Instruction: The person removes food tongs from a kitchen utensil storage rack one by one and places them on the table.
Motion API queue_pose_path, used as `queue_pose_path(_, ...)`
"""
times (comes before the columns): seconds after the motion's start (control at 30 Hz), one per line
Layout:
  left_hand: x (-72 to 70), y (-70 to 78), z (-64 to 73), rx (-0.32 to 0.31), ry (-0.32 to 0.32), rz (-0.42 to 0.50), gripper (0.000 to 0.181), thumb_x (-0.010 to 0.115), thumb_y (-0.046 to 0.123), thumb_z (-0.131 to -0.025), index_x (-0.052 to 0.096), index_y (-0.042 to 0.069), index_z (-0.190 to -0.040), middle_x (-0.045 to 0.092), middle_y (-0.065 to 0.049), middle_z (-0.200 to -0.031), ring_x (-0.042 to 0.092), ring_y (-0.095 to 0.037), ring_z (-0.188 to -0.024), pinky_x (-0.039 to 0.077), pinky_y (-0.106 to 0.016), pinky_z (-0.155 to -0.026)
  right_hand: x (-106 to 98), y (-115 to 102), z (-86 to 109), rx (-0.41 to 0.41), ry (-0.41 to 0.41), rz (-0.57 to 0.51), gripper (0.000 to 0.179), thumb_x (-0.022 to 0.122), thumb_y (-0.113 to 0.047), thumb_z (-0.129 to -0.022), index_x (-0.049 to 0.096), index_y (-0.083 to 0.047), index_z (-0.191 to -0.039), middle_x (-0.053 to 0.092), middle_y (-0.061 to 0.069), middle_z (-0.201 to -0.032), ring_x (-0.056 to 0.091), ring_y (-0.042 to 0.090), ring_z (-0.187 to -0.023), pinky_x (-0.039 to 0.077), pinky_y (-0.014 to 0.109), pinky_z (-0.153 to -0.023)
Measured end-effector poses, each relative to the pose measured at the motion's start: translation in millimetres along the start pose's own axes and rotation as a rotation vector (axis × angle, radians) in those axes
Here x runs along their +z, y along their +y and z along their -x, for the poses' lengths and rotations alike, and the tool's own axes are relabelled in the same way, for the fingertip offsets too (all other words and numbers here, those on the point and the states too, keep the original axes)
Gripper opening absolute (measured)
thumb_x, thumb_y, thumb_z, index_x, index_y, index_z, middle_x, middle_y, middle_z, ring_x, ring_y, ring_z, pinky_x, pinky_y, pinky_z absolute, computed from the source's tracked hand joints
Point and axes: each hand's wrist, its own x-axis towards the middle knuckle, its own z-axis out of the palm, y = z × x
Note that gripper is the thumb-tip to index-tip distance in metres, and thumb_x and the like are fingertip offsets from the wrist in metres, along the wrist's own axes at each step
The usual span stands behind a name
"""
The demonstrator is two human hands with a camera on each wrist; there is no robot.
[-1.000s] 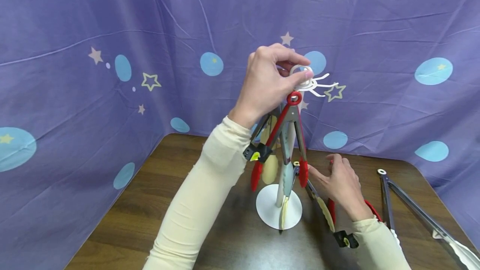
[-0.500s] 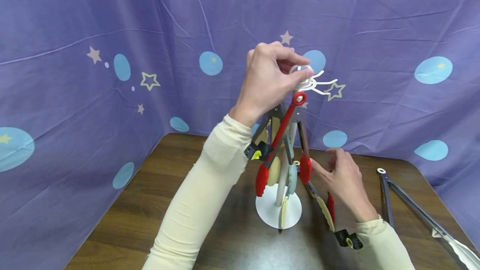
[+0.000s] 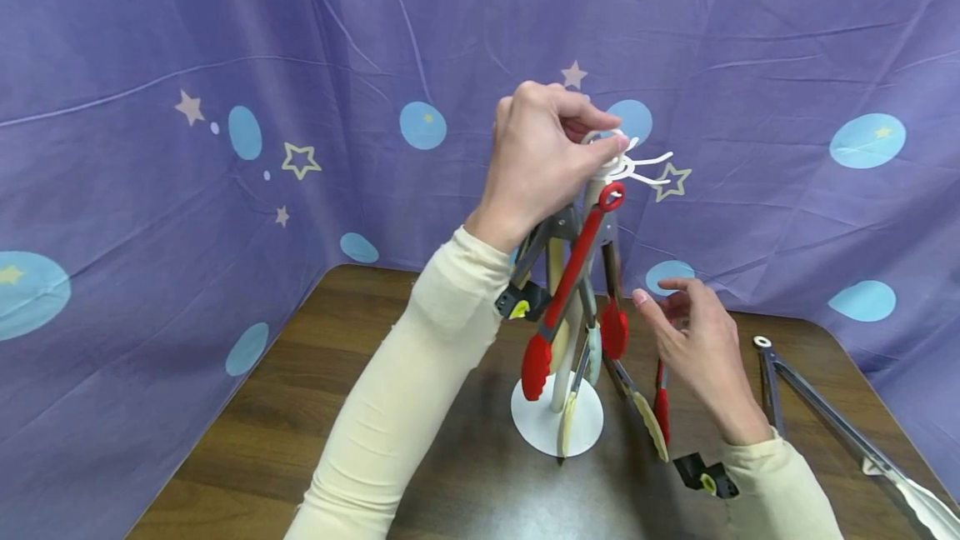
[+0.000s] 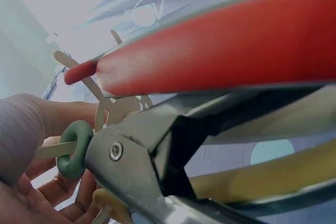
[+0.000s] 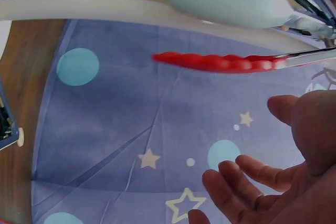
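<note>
My left hand [image 3: 532, 161] pinches the loop at the top of a white stand with hooks [image 3: 633, 167]. Red-handled tongs [image 3: 570, 282] hang from it below that hand, their jaws spread. Behind them hang tongs with pale blue-green tips [image 3: 593, 352] and others with cream tips, partly hidden. In the left wrist view a green ring [image 4: 76, 148] sits on a hook near the fingers. My right hand [image 3: 697, 348] is held beside the hanging tongs, fingers apart and holding nothing; the right wrist view has it clear of the red tip [image 5: 220, 62].
The stand's round white base [image 3: 531, 427] is on a brown wooden table [image 3: 247, 432]. Cream-tipped tongs [image 3: 649, 425] and a red-tipped piece [image 3: 661, 411] lie near my right hand. White-tipped tongs [image 3: 832, 423] lie at the right. A purple curtain [image 3: 450, 15] hangs behind.
The stand's hooks have turned, and the hanging red tongs have swung rightward with them. My right hand has risen slightly and shifted right. The left hand keeps its pinch at the top.
</note>
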Motion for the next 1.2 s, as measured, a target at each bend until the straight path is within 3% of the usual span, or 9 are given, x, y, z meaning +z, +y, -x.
queue_pose_path(0.13, 1.1, 1.6, 0.1, -0.021, 0.013, -0.013, 0.01, 0.087, 0.018, -0.079, 0.084, 0.013, -0.086, 0.073, 0.005, -0.076, 0.057, -0.006, -0.07, 0.042, -0.023, -0.071, -4, -8, 0.8, -0.014, 0.02, -0.066, 0.043, 0.063, -0.037, -0.101, 0.061, -0.003, -0.127, 0.065, 0.013, -0.105, 0.064, 0.024, -0.095, 0.048, 0.022, -0.081)
queue_pose_path(0.47, 3.7, 4.5, 0.0, -0.052, 0.034, -0.026, 0.009, 0.087, 0.019, -0.079, 0.084, 0.014, -0.085, 0.074, 0.006, -0.076, 0.061, -0.002, -0.067, 0.045, -0.025, -0.072, -14, -29, 4.2, -0.057, 0.044, -0.144, 0.037, 0.065, -0.03, -0.1, 0.062, -0.009, -0.131, 0.066, 0.007, -0.106, 0.058, 0.006, -0.098, 0.048, 0.016, -0.087)
queue_pose_path(0.77, 4.5, 3.3, 1.0, -0.048, 0.027, -0.048, 0.009, 0.086, 0.02, -0.081, 0.084, 0.015, -0.088, 0.072, 0.008, -0.073, 0.059, -0.003, -0.067, 0.044, -0.027, -0.069, -21, -39, 5.7, -0.079, 0.074, -0.159, 0.036, 0.064, -0.029, -0.101, 0.061, -0.008, -0.13, 0.066, 0.005, -0.105, 0.06, 0.007, -0.096, 0.046, 0.013, -0.085)
queue_pose_path(1.0, 0.5, 1.5, -2.2, -0.086, -0.068, -0.028, 0.009, 0.082, 0.015, -0.087, 0.083, 0.013, -0.096, 0.077, 0.002, -0.088, 0.066, -0.005, -0.073, 0.047, -0.023, -0.076, -23, -41, 6.4, -0.079, 0.067, -0.154, 0.038, 0.063, -0.03, -0.102, 0.06, -0.006, -0.131, 0.066, 0.008, -0.106, 0.06, 0.019, -0.1, 0.047, 0.02, -0.086)
queue_pose_path(1.2, -2.0, -1.3, -3.1, -0.072, -0.106, -0.003, 0.01, 0.081, 0.012, -0.087, 0.083, 0.011, -0.097, 0.077, -0.001, -0.093, 0.068, -0.008, -0.076, 0.048, -0.02, -0.074, -23, -40, 6.5, -0.082, 0.068, -0.159, 0.038, 0.063, -0.03, -0.102, 0.06, -0.007, -0.131, 0.066, 0.008, -0.107, 0.06, 0.021, -0.102, 0.046, 0.019, -0.085)
